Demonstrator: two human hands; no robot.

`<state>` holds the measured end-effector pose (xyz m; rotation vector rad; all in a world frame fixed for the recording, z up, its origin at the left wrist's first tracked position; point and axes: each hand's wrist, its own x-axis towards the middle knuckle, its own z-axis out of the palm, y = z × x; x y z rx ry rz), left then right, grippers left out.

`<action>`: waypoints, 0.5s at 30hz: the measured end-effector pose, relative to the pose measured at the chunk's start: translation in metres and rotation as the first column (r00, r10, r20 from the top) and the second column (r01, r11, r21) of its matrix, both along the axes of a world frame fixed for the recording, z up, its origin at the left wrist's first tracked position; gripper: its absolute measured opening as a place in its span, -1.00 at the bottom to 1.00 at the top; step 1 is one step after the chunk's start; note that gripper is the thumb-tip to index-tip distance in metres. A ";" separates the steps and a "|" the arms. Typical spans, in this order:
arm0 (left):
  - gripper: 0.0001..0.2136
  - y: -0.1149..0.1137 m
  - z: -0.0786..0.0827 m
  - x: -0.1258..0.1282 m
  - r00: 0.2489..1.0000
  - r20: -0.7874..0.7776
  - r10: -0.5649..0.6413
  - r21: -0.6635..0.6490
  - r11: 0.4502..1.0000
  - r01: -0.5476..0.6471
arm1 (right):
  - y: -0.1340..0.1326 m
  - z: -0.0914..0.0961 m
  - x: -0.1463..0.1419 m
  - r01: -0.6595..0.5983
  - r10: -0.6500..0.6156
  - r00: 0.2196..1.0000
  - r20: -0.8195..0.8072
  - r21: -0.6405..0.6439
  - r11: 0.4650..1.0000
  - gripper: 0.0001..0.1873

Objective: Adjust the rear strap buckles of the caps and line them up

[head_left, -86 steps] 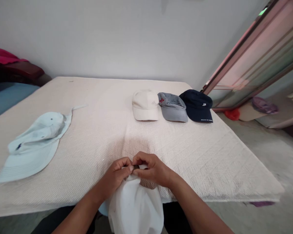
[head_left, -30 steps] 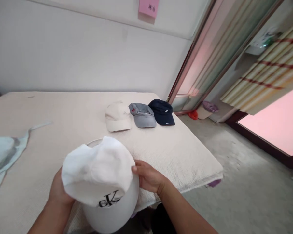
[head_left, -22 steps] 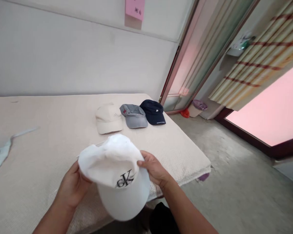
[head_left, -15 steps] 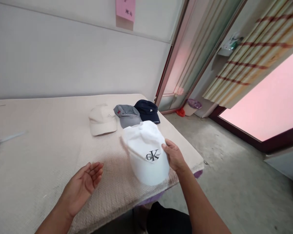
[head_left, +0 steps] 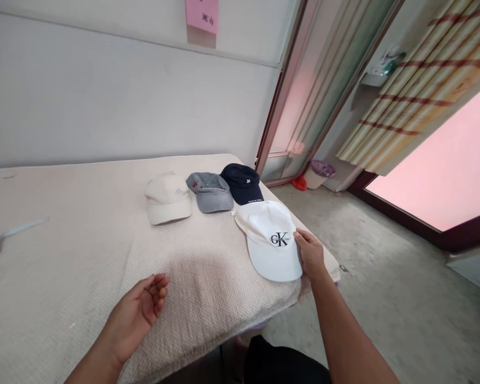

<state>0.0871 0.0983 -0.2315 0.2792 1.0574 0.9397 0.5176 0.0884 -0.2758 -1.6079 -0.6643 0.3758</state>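
My right hand (head_left: 311, 253) grips the right side of a white baseball cap (head_left: 267, 221) with dark letters on its front. The cap is at the right corner of the bed-like surface, its brim toward me. My left hand (head_left: 138, 309) hovers over the cover at the lower left, palm up, fingers loosely curled and holding nothing. Behind the white cap a navy cap (head_left: 240, 178) and a grey cap (head_left: 212, 193) lie side by side. Left of them sits a beige cap (head_left: 168, 198).
A cream textured cover (head_left: 84, 234) spreads over the surface, which ends at a front and a right edge. At far left lies a pale strap (head_left: 20, 229). A lined bin (head_left: 318, 173) stands on the floor beyond, near a curtain (head_left: 420, 90).
My right hand has carried the white cap to the right and lowered it toward the cover by the corner. My left hand stays nearly in place, its fingers slightly more curled.
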 end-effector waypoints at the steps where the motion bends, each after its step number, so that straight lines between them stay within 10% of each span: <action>1: -0.87 0.000 0.000 0.000 1.000 0.003 -0.001 -0.004 1.000 0.001 | -0.001 0.000 0.002 0.033 -0.033 0.999 0.016 -0.009 0.999 -0.59; 8: -0.92 -0.008 0.001 -0.003 0.998 -0.037 -0.046 0.042 0.998 0.047 | -0.006 0.029 -0.035 0.254 -0.257 0.941 0.221 0.042 0.966 -0.73; 11: -0.83 -0.016 0.006 -0.003 0.992 -0.049 -0.116 0.209 0.970 0.124 | -0.007 0.055 -0.110 -0.102 0.088 0.990 0.111 0.127 0.987 -0.79; 13: -0.76 -0.022 0.012 -0.005 0.982 -0.080 -0.170 0.321 0.928 0.187 | -0.015 0.071 -0.174 -0.539 0.547 0.834 -0.076 0.105 0.836 -0.82; 15: -0.72 -0.028 0.018 -0.010 0.971 -0.113 -0.212 0.397 0.886 0.240 | -0.027 0.080 -0.236 -0.891 0.874 0.360 -0.327 0.156 0.426 -0.84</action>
